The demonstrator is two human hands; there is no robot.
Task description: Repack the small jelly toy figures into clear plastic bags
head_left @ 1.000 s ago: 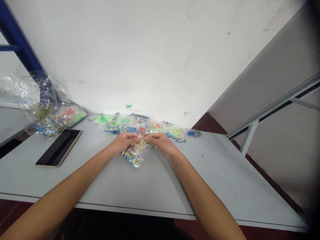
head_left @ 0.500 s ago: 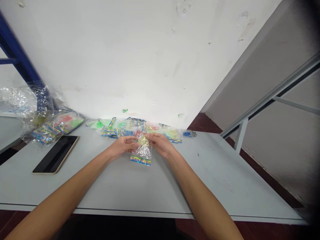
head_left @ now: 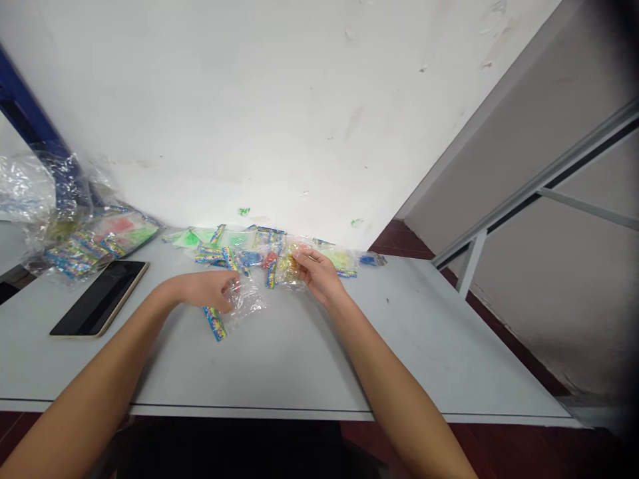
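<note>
My left hand (head_left: 214,291), fingers curled, holds a clear plastic packet (head_left: 248,305) over the table. The packet's blue and yellow printed strip (head_left: 215,324) sticks out below the fingers; no coloured content shows in its visible part. My right hand (head_left: 319,274) pinches the right edge of a clear packet with yellow contents (head_left: 288,265), by the row near the wall. Beside it are a small red piece (head_left: 269,259) and a packet with blue contents (head_left: 248,258). Packets with green contents (head_left: 190,238) lie further left.
A black-screened phone (head_left: 100,299) lies at the left of the grey table (head_left: 279,372). Behind it is a large clear bag (head_left: 120,226) of similar packets. A white wall (head_left: 239,113) borders the back. A packet with blue contents (head_left: 372,259) lies at the row's right end.
My hands have moved apart. The left went left and down with a clear packet; the right stays near the row with yellow contents at its fingers. The view has shifted slightly.
</note>
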